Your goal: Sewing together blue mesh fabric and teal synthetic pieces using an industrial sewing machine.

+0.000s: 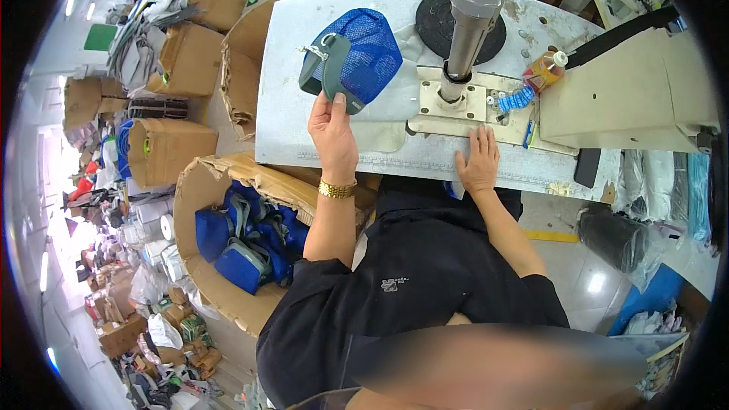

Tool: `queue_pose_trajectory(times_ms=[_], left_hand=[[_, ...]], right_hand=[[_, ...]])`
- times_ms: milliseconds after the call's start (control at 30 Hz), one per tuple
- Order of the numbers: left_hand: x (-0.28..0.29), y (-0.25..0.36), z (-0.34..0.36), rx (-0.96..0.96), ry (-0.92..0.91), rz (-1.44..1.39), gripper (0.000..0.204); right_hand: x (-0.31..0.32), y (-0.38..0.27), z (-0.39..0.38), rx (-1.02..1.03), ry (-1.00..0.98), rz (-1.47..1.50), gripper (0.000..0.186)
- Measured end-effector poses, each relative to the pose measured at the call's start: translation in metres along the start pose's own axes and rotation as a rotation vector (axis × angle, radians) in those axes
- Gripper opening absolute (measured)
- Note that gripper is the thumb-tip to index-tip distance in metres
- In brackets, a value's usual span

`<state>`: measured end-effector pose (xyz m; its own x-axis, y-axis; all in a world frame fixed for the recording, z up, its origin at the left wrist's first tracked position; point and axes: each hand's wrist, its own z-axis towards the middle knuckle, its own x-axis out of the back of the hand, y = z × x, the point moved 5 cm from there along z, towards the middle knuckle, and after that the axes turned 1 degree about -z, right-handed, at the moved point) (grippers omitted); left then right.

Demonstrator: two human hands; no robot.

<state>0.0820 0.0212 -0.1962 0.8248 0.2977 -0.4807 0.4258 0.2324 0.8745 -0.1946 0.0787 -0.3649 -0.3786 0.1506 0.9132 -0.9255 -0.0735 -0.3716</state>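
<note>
My left hand [332,127] pinches the grey rim of a blue mesh pouch [372,49] between thumb and fingers. The pouch is held above the left part of the white worktable [285,106], its grey-edged mouth facing left. A short white cord hangs at the rim. My right hand [478,161] lies flat with fingers spread at the front edge of the cream machine base [429,123], holding nothing. Rising from that base is a thick metal post [465,38] of what looks like an industrial sewing machine.
Several blue pouches with grey trim [247,262] fill a cardboard box [199,205] at my left. Right of the post are an orange-labelled bottle [545,72], a blue pen [528,134] and a black phone [586,168]. A black round pad [429,19] lies behind the post.
</note>
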Motion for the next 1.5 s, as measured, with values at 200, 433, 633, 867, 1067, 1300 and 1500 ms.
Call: queue_pose_trajectory(times_ms=[200,433,633,867,1067,1300,1500], left_hand=[[0.010,-0.004,0.003,0.017,-0.004,0.173,0.023],[-0.036,0.016,0.087,-0.298,-0.115,0.853,0.032],[-0.061,-0.006,0.157,-0.446,-0.184,0.929,0.060],[0.087,-0.131,0.079,-0.114,-0.078,1.418,0.055],[0.091,-0.139,0.017,-0.190,-0.066,1.757,0.052],[0.087,-0.138,0.013,-0.154,-0.070,1.775,0.051],[0.093,-0.144,0.015,-0.161,-0.066,1.785,0.052]], right_hand=[[-0.015,-0.005,0.001,0.005,-0.068,0.026,0.062],[-0.006,-0.005,-0.006,0.018,-0.019,0.024,0.058],[-0.004,-0.007,-0.004,0.019,-0.022,0.041,0.059],[-0.004,-0.007,-0.001,0.006,-0.042,0.038,0.061],[-0.007,-0.005,-0.003,-0.001,-0.062,0.018,0.062],[-0.004,-0.007,-0.004,0.010,-0.066,-0.003,0.062],[-0.001,-0.008,-0.003,0.004,-0.077,0.010,0.061]])
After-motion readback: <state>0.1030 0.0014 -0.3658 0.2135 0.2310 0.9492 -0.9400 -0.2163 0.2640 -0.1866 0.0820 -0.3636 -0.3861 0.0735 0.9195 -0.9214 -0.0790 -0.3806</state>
